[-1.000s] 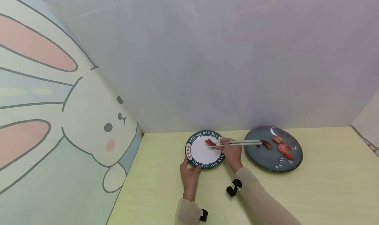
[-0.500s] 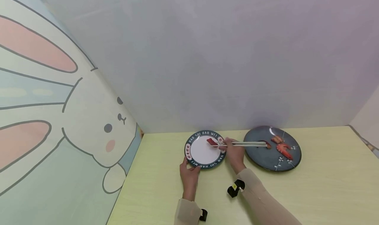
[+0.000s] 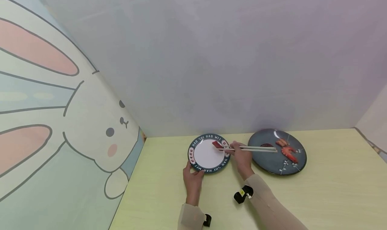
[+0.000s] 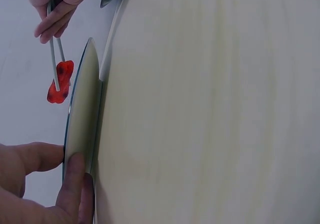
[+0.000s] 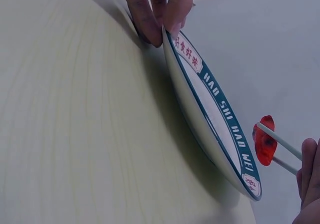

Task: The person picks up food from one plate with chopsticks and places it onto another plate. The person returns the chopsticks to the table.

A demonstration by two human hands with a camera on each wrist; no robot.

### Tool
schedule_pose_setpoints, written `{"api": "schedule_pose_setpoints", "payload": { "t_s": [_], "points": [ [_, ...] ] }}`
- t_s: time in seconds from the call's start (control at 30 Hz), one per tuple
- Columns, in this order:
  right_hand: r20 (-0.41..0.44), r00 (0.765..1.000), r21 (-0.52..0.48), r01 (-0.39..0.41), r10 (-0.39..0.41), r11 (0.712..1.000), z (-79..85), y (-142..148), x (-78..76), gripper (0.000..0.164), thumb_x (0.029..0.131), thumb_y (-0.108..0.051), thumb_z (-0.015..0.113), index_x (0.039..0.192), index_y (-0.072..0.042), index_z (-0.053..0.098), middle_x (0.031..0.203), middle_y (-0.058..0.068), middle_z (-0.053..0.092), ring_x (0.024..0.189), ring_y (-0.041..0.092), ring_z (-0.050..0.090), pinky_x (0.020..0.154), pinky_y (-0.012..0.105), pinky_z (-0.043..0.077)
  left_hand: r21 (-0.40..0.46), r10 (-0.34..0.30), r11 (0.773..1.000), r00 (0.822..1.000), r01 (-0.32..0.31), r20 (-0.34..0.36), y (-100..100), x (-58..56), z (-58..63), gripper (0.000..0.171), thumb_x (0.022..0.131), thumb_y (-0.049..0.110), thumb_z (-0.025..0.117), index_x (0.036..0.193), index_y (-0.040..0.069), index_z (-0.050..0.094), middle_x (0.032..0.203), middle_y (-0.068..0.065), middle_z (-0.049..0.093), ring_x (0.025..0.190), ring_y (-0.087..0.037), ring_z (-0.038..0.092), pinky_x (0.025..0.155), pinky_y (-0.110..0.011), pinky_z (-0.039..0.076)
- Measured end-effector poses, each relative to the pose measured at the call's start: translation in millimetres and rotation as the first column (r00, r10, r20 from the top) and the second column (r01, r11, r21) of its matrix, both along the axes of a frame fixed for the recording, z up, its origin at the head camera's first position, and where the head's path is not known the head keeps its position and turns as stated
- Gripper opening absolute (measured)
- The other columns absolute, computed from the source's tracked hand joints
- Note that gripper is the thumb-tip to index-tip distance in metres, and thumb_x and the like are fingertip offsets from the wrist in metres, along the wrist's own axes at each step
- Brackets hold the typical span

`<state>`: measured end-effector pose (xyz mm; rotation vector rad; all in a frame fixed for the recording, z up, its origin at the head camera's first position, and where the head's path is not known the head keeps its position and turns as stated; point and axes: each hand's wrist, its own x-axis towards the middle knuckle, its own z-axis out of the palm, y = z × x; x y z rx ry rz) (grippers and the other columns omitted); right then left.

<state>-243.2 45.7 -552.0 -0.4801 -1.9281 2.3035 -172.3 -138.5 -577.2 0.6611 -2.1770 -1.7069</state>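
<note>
My left hand (image 3: 192, 181) grips the near-left rim of a white plate (image 3: 207, 156) with a dark green lettered border, thumb and fingers on either side of the edge. Between the tips of two pale chopsticks (image 3: 260, 148) is a red piece of food with dark spots (image 4: 60, 82), clear of the plate's surface. Those chopsticks are held by my right hand (image 3: 243, 161), at the plate's right edge. The right wrist view shows the red piece beside the plate's far rim, tips on both its sides.
A dark grey-blue plate (image 3: 266, 164) with painted blossoms stands to the right. On it lie an orange shrimp-shaped piece (image 3: 289, 154), a light orange piece (image 3: 282, 142) and a dark red piece (image 3: 266, 145) partly behind the chopsticks. A grey wall (image 3: 193, 72) rises behind the table.
My right hand and the chopsticks have shifted a little to the right, and the red piece with them slightly. My left hand keeps its grip on the white plate's rim.
</note>
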Motion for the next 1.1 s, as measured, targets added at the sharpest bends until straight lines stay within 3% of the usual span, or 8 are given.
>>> {"api": "schedule_pose_setpoints", "payload": {
  "t_s": [0.13,0.37,0.93,1.1],
  "points": [
    [-0.02,1.0,-0.011,0.003,-0.003,1.0,0.7,2.1,2.3,0.041,0.112,-0.022,0.053,0.126,0.014,0.065,0.121,0.033,0.07,0.072,0.006,0.076,0.11,0.038,0.05,0.01,-0.001,1.0,1.0,0.001,-0.006,0.3,1.0,1.1,0.082,0.08,-0.013,0.076,0.155,-0.011,0.042,0.133,-0.027,0.053,0.088,-0.024,0.063,0.067,-0.024,0.055],
    [-0.038,0.999,-0.069,0.011,-0.014,0.998,-1.9,5.4,3.5,0.04,0.112,-0.019,0.053,0.125,0.017,0.063,0.125,0.036,0.066,0.069,0.004,0.076,0.081,0.017,0.059,0.015,0.001,1.0,1.0,-0.001,0.0,0.5,2.0,2.2,0.082,0.08,-0.012,0.076,0.155,-0.01,0.042,0.131,-0.025,0.053,0.088,-0.023,0.061,0.065,-0.022,0.052],
    [-0.064,0.997,-0.095,0.033,-0.039,0.995,-2.3,13.2,10.0,0.042,0.111,-0.018,0.053,0.126,0.02,0.061,0.123,0.037,0.065,0.068,0.004,0.075,0.078,0.024,0.062,0.013,-0.004,1.0,1.0,0.004,-0.002,1.0,1.7,2.9,0.083,0.08,-0.012,0.077,0.155,-0.01,0.042,0.131,-0.026,0.053,0.088,-0.023,0.061,0.065,-0.022,0.052],
    [-0.064,0.997,-0.127,0.045,-0.053,0.991,1.8,16.8,10.8,0.041,0.111,-0.015,0.053,0.126,0.022,0.06,0.135,0.036,0.061,0.066,0.003,0.074,0.077,0.022,0.062,0.012,-0.005,1.0,1.0,0.005,0.008,0.8,1.4,4.0,0.082,0.081,-0.011,0.077,0.156,-0.01,0.041,0.132,-0.025,0.052,0.088,-0.023,0.061,0.066,-0.022,0.052]
  ]
}}
